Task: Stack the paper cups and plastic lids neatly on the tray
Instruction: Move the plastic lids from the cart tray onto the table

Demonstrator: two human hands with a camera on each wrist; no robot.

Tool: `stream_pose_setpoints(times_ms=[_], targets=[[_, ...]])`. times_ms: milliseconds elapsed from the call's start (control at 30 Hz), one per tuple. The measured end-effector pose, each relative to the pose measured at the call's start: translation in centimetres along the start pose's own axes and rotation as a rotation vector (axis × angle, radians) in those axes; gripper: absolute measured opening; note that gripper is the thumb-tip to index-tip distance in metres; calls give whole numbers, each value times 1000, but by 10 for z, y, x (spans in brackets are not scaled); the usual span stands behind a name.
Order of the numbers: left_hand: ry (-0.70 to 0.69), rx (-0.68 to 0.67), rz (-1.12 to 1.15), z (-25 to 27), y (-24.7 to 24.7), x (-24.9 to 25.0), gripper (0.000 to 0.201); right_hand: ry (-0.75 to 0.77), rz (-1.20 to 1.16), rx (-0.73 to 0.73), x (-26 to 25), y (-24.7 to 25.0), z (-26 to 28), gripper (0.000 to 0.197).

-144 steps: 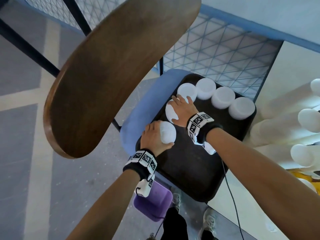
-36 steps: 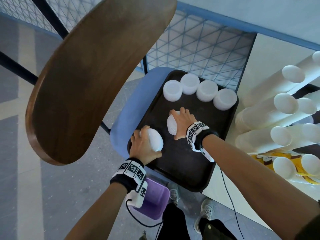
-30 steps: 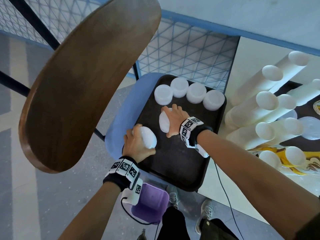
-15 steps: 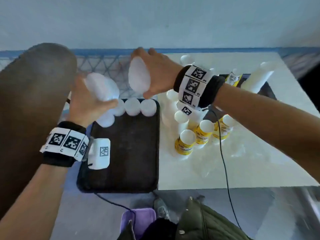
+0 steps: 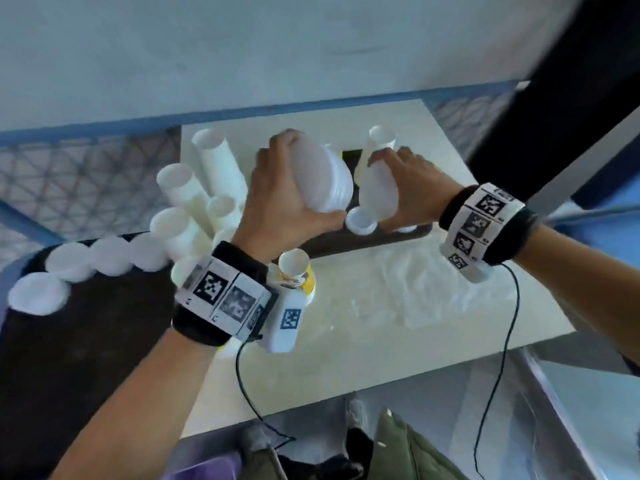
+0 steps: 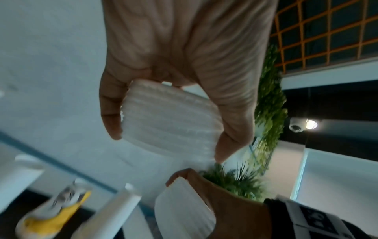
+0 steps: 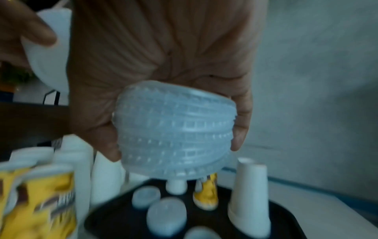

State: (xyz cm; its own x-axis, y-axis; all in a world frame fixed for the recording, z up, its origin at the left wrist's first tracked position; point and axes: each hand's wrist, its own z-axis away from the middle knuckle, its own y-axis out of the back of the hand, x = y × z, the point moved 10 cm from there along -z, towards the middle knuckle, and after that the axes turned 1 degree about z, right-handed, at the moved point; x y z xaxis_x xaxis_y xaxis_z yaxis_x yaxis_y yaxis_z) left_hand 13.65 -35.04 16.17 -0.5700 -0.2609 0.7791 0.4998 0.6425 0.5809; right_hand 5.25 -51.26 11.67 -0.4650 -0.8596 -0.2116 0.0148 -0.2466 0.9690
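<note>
Head view: your left grip (image 5: 277,199) clasps one lid stack (image 5: 325,178), your right grip (image 5: 412,188) another lid stack (image 5: 377,195), above the tray (image 5: 391,233).

Both forearms were bare, each wrist wrapped in a black band (image 5: 512,233) faced with a white strip of square black-and-white coded markers (image 5: 221,294). A white camera block (image 5: 285,322) bearing a blue coded square hung under the left wrist, trailing a thin black cable (image 5: 247,396); a second black cable (image 5: 498,372) dropped from the right wrist. Olive-green clothing (image 5: 412,452) showed below.
</note>
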Motion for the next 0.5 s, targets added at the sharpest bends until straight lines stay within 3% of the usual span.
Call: stream_pose_setpoints(times_ms=[133,267,400,500], targets=[[72,-92,-33,-2,-104,-5,100,-35,16,-138,66,-66,4,100],[275,-263,-205,16,-187,-63,98,-52,15,-272,100,-135,9,98],[488,-359,-286,43,-230,-124,95,-72,14,-341,116,-184,6,97],[537,-381,-343,49,-249,-146,94,-89,30,-385,123,-209,3,96]])
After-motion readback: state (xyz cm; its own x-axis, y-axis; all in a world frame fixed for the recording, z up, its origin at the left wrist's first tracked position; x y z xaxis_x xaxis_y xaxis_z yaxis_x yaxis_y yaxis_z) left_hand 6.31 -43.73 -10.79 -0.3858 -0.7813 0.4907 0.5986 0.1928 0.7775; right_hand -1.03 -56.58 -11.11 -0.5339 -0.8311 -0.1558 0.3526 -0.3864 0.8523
